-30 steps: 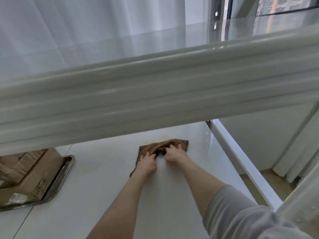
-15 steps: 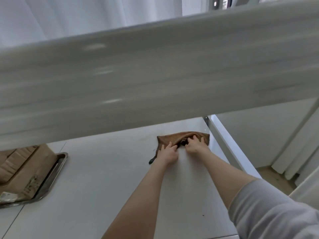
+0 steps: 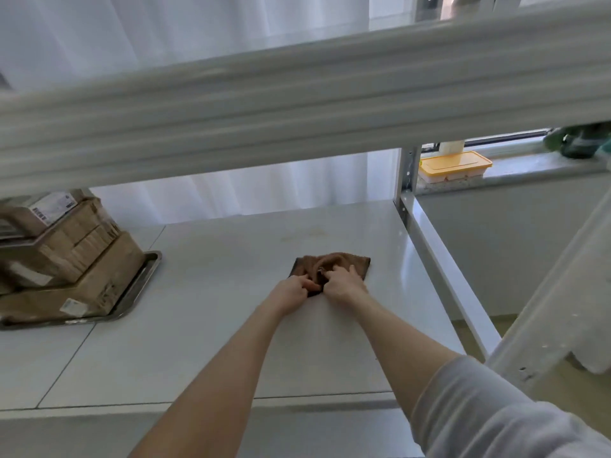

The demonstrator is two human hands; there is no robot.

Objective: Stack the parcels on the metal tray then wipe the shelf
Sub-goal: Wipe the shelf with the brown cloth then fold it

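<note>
A brown cloth (image 3: 344, 261) lies bunched on the white shelf (image 3: 231, 292), right of its middle. My left hand (image 3: 294, 289) grips the cloth's near left part with curled fingers. My right hand (image 3: 344, 285) grips the near right part, right beside the left hand. Several cardboard parcels (image 3: 66, 252) are stacked on the metal tray (image 3: 139, 285) at the left end of the shelf; the stack runs out of view to the left.
The upper shelf's white beam (image 3: 297, 104) crosses the view above my hands. A white upright post (image 3: 408, 180) stands at the shelf's far right corner. A yellow-lidded box (image 3: 453, 165) sits on the windowsill beyond. White curtains hang behind.
My head has dropped, so more of the shelf and the parcel stack shows under the beam. Both hands keep hold of the cloth and have slid it toward the right.
</note>
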